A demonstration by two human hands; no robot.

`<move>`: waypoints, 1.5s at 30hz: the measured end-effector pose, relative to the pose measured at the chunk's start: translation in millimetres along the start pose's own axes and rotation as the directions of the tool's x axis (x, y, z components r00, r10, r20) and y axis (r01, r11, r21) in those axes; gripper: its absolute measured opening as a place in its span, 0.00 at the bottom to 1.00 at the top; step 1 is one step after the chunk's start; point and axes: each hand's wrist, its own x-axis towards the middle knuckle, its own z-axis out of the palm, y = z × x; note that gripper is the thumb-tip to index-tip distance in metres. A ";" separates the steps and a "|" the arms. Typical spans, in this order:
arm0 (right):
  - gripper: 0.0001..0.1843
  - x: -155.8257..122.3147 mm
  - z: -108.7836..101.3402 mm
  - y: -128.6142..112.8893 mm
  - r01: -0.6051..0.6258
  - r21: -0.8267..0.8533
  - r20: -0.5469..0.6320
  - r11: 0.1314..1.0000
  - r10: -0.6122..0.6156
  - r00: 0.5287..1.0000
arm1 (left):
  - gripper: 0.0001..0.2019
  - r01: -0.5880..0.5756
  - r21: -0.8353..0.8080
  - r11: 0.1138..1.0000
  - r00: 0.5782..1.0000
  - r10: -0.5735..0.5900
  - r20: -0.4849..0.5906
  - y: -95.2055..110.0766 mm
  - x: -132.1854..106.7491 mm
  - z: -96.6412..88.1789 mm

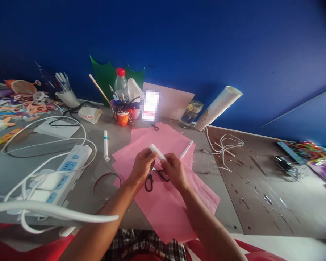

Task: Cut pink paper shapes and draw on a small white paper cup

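Two hands clamped on one small white piece (157, 151) above layered pink paper

Head view. The left hand (143, 167) pinches the white piece between thumb and fingers near its middle, leaving the upper end exposed. The right hand (176, 172) has its thumb and fingers closed on the lower right end. The piece slants down from upper left to lower right, held over the pink sheets (168, 214); whether it is rolled or folded cannot be told.

Scissors (148, 183) with dark handles lie on the paper directly below the hands, their blades largely hidden. A slim white stick (187, 149) rests at the right of the sheets, and a dark loop (155, 127) shows at their far edge.

Left of the paper, on the grey tabletop (118, 136), are a white marker (105, 145) with a teal band and a thin brown ring (93, 188). Farther left lies a power strip (80, 154) crossed by white cables.

Behind the sheets stand a red-capped bottle (121, 86), an orange cup (123, 119) and a blurred bright panel (150, 105). To their right, a jar of clear liquid (189, 115) stands beside a leaning stack of paper cups (220, 107), near a coiled white cord (228, 139).
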 end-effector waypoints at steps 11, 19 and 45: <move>0.29 4.9 -12.5 -3.4 -0.168 0.195 0.304 0.966 0.104 0.947 | 0.21 0.007 0.005 1.000 1.000 -0.007 0.014 -2.3 0.1 -1.5; 0.14 3.3 -3.3 7.4 0.160 -0.195 -0.132 0.968 -0.187 0.974 | 0.21 0.011 0.034 0.999 0.999 -0.009 -0.034 0.9 -0.7 3.7; 0.17 8.0 -13.2 -4.8 0.009 0.286 0.088 0.958 -0.036 0.996 | 0.20 0.130 -0.063 0.990 0.991 -0.127 0.050 -1.2 -6.0 3.9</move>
